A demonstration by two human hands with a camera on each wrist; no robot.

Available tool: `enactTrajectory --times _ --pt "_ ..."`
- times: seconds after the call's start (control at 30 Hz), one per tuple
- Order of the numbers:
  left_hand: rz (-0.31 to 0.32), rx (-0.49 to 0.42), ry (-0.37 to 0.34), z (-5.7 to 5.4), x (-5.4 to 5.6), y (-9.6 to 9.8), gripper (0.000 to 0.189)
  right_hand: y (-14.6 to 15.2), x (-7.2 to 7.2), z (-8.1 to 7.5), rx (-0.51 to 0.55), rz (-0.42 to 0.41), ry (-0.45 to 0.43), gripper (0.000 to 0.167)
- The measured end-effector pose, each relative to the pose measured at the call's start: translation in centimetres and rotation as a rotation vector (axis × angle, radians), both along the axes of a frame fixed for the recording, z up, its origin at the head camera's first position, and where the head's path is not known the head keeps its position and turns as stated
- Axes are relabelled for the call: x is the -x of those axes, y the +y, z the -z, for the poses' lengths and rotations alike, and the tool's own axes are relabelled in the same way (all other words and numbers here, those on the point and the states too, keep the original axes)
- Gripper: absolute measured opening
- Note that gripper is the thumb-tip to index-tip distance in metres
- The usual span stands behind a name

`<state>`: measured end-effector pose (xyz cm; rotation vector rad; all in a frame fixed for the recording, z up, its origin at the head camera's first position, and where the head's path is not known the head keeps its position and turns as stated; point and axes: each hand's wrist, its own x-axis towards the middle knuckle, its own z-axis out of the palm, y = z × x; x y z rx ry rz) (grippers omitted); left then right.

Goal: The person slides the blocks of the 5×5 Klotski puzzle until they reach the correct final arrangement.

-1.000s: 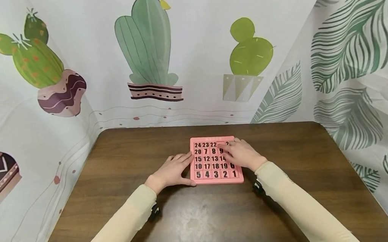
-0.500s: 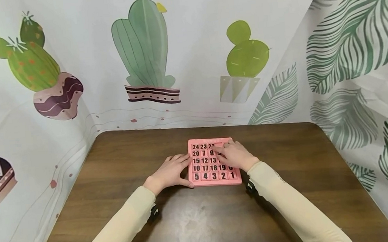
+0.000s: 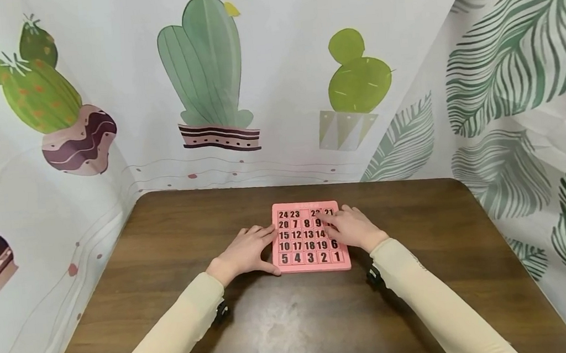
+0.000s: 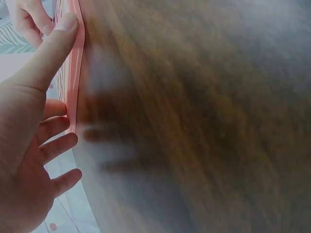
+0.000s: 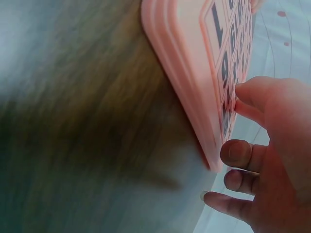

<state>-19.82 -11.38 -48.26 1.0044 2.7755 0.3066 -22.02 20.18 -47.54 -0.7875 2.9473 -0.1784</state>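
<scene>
A pink number slide puzzle [image 3: 315, 267] lies flat on the table, black numerals on its tiles. In its top row, a gap [image 3: 305, 213] sits between tiles 23 and 22. My left hand [image 3: 243, 253] rests at the puzzle's left side, thumb on the near left corner and fingertips by the left edge; in the left wrist view the thumb [image 4: 46, 58] is straight against the rim. My right hand [image 3: 354, 228] reaches over the right side, a fingertip touching the board around tile 22 [image 3: 315, 213]. It hides some tiles on the right.
The dark wooden table [image 3: 284, 320] extends around the puzzle on all sides. A white cloth backdrop [image 3: 285, 76] printed with cacti and leaves hangs behind and beside it.
The gap in the top row has shifted one place left, as tile 22 slid right. My right hand moved left, then back right. My left hand stays at the puzzle's edge.
</scene>
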Motion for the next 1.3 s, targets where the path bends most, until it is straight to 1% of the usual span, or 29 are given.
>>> enactTrajectory --times 0.17,0.37,0.43,0.67,0.8,0.9,1.1,1.17,1.3 --pt "-0.001 0.0 -0.009 -0.4 -0.1 0.0 0.107 0.2 -0.2 -0.2 0.006 0.012 0.003 0.048" --pt "-0.004 -0.007 -0.017 -0.4 -0.2 0.1 0.107 0.0 -0.3 -0.2 0.01 -0.01 0.039 0.045" --pt "0.0 -0.01 -0.014 -0.4 -0.2 0.1 0.107 -0.3 -0.2 -0.2 0.008 -0.01 0.049 0.045" --pt "0.007 -0.02 0.001 -0.3 -0.2 0.0 0.107 -1.9 0.2 0.1 0.016 -0.021 0.039 0.048" --pt "0.01 -0.013 0.006 -0.2 -0.2 0.0 0.107 -3.0 0.2 0.2 0.008 -0.053 0.064 0.047" --pt "0.01 -0.01 0.002 -0.1 -0.2 0.0 0.107 -3.8 0.3 0.2 -0.013 -0.055 0.077 0.047" --pt "0.006 -0.019 -0.005 -0.1 -0.2 0.1 0.106 -4.7 0.4 0.3 -0.027 -0.029 0.047 0.049" --pt "0.007 -0.016 -0.002 0.0 -0.1 0.1 0.106 -4.7 0.3 0.3 -0.028 -0.025 0.037 0.049" --pt "0.009 -0.012 0.004 0.0 -0.1 0.0 0.107 -4.1 0.1 0.1 -0.026 -0.021 0.043 0.049"
